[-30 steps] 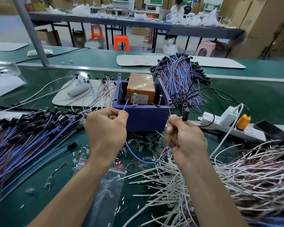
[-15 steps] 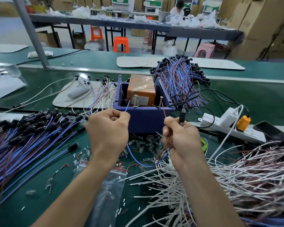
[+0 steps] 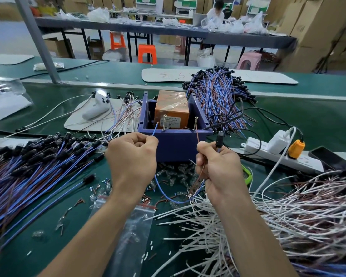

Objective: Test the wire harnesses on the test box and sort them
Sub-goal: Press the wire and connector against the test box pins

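Blue wire loops low between both hands, in front of the purple test box on the green table. The left hand pinches one end, its tip pointing up just beside a screw standing in the box. The right hand curls round a black plug and a thin brown wire. A harness pile lies at left.

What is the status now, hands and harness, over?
Left hand pinches blue wire, tip near left screw of test box. Right hand grips brown wire and black plug. Nothing in the way.
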